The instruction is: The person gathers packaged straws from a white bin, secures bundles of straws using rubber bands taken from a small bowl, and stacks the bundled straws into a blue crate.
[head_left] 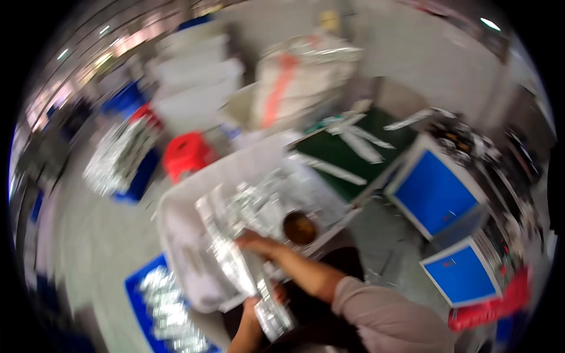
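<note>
A bundle of long silver foil strips [232, 265] slants over the left part of a white tub [182, 235]. My left hand [252, 309] is closed round its lower end, close to my body. Higher up, my right hand [254, 241] reaches in from the right and is closed on the same bundle; its fingertips are blurred. More shiny silver pieces [265, 197] lie in the tub. Just beyond my right forearm is a round brown object [299, 228], too blurred to name.
A blue crate [136, 294] of silver packs stands lower left, a red stool [188, 154] beyond the tub. Silver strips lie on a green table [382, 126]. Blue-fronted cabinets [435, 191] stand right; a large white sack [306, 79] is behind.
</note>
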Tool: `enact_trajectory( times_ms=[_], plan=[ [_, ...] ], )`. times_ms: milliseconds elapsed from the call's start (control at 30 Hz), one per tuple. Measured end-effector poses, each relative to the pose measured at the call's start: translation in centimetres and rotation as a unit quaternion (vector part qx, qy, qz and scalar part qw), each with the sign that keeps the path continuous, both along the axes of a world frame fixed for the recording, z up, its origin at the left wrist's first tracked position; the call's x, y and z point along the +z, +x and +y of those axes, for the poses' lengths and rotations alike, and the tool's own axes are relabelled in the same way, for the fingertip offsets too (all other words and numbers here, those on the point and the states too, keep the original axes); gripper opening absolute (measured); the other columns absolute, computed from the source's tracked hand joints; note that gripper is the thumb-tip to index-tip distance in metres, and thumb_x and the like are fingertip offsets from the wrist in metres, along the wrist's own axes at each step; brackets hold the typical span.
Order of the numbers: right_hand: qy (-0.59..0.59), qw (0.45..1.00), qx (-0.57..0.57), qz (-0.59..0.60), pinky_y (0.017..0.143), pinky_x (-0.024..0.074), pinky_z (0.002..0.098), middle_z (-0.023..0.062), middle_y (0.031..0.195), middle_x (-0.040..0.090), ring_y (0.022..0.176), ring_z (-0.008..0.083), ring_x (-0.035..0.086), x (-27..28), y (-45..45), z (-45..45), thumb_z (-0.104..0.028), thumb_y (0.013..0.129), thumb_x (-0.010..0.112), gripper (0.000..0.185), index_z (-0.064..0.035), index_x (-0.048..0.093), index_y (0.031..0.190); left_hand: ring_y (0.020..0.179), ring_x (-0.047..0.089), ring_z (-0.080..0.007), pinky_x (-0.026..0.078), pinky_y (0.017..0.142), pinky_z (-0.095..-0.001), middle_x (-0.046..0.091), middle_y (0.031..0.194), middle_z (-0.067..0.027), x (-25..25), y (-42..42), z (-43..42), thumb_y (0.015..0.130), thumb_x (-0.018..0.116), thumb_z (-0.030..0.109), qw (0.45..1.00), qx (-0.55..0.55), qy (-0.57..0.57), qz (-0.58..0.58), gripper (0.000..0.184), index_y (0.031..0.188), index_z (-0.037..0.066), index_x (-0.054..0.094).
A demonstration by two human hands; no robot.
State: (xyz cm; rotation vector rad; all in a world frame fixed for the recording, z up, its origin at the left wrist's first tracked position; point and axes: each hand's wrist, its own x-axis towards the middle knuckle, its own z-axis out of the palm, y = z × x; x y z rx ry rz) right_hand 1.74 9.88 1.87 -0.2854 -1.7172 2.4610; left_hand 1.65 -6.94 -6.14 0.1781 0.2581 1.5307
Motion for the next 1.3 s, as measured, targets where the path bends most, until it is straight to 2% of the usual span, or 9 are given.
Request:
enact_trajectory(
  times_ms=[333, 667, 833, 933, 1067, 1167, 1200, 1233, 1300],
  plan=[
    [-0.087, 0.996, -0.019, 0.032, 0.083, 0.0401, 0.0315, 0.0095, 0.102, 0.052, 0.093, 0.0196, 0.050, -0.8, 1.3, -0.3, -0.030, 0.063, 0.069, 0.067, -0.0027, 0.041, 0.118, 0.078, 0.052, -0.0267, 0.043, 0.077, -0.0434, 0.051, 0.092, -0.0136, -1.5, -5.7, 0.7, 0.059, 0.064, 0.060, 0.973, -0.029, -0.082, 0.211, 0.087, 0.118, 0.002, 0.036],
    [0.322, 0.905, -0.119, 0.250, 0.104, 0.0158, 0.0333, 0.0167, 0.138, 0.018, 0.127, 0.0241, 0.019, 2.8, -6.9, 5.8, -0.026, 0.062, 0.075, 0.101, -0.0039, 0.010, 0.135, 0.074, 0.051, -0.0223, 0.044, 0.074, -0.0423, 0.050, 0.085, -0.0055, -0.3, -3.1, 3.4, 0.062, 0.065, 0.049, 0.994, 0.039, 0.030, 0.098, 0.077, 0.117, 0.005, 0.035],
    [0.422, 0.889, 0.170, 0.052, 0.071, 0.0450, 0.0253, 0.0065, 0.084, 0.064, 0.078, 0.0119, 0.059, 4.2, -7.3, 7.6, -0.012, 0.068, 0.062, 0.023, -0.0005, 0.064, 0.088, 0.087, 0.053, -0.0319, 0.044, 0.083, -0.0507, 0.052, 0.093, -0.0147, -0.2, -3.0, 3.5, 0.059, 0.070, 0.049, 0.992, -0.017, 0.056, 0.112, 0.085, 0.118, 0.001, 0.032],
    [0.385, 0.895, 0.214, 0.065, 0.045, 0.0328, 0.0285, -0.0021, 0.048, 0.046, 0.045, 0.0067, 0.038, -0.4, -4.6, 5.4, -0.015, 0.075, 0.053, 0.023, -0.0004, 0.056, 0.058, 0.096, 0.051, -0.0335, 0.043, 0.085, -0.0502, 0.047, 0.108, -0.0180, 0.0, -2.5, 2.8, 0.051, 0.073, 0.057, 0.995, -0.001, 0.053, 0.089, 0.106, 0.127, 0.002, 0.024],
    [0.493, 0.863, 0.112, -0.003, 0.064, 0.0423, 0.0389, 0.0211, 0.069, 0.056, 0.067, 0.0282, 0.057, -2.3, -0.8, 2.4, -0.011, 0.074, 0.049, 0.015, 0.0009, 0.057, 0.070, 0.100, 0.049, -0.0319, 0.044, 0.085, -0.0447, 0.043, 0.116, -0.0166, -1.1, -1.9, 2.9, 0.059, 0.066, 0.058, 0.998, -0.004, 0.020, 0.060, 0.099, 0.128, 0.002, 0.024],
    [0.579, 0.812, 0.066, -0.034, 0.066, 0.0436, 0.0396, 0.0202, 0.078, 0.057, 0.076, 0.0330, 0.056, -1.8, 0.3, 2.6, -0.009, 0.070, 0.053, 0.013, -0.0002, 0.056, 0.079, 0.091, 0.050, -0.0296, 0.048, 0.072, -0.0394, 0.050, 0.099, -0.0143, -2.5, -2.7, 3.1, 0.059, 0.058, 0.022, 0.995, 0.006, -0.088, 0.037, 0.066, 0.117, -0.001, 0.037],
    [0.556, 0.810, -0.094, 0.161, 0.068, 0.0448, 0.0363, 0.0200, 0.091, 0.057, 0.082, 0.0286, 0.057, -0.8, 0.1, 2.5, -0.015, 0.076, 0.055, 0.022, -0.0005, 0.055, 0.092, 0.084, 0.049, -0.0278, 0.047, 0.068, -0.0378, 0.048, 0.092, -0.0127, 0.7, -2.3, 3.4, 0.059, 0.059, 0.021, 0.970, 0.034, -0.213, 0.112, 0.062, 0.113, -0.001, 0.039],
    [0.226, 0.963, -0.144, -0.030, 0.074, 0.0454, 0.0325, 0.0172, 0.104, 0.055, 0.090, 0.0240, 0.056, 0.1, 1.5, 1.7, -0.024, 0.080, 0.056, 0.037, -0.0012, 0.049, 0.109, 0.078, 0.049, -0.0270, 0.045, 0.066, -0.0362, 0.049, 0.091, -0.0125, 0.5, -2.6, 3.5, 0.059, 0.059, 0.019, 0.983, 0.021, -0.135, 0.125, 0.060, 0.112, -0.001, 0.040],
    [0.184, 0.956, -0.227, 0.033, 0.087, 0.0407, 0.0322, 0.0180, 0.120, 0.045, 0.106, 0.0243, 0.047, 0.1, 2.7, 2.1, -0.026, 0.081, 0.057, 0.058, -0.0009, 0.031, 0.127, 0.083, 0.055, -0.0316, 0.046, 0.075, -0.0412, 0.054, 0.096, -0.0189, 2.3, -3.1, 3.5, 0.057, 0.066, 0.011, 0.998, 0.044, -0.018, 0.036, 0.061, 0.112, -0.004, 0.044]
  ],
)
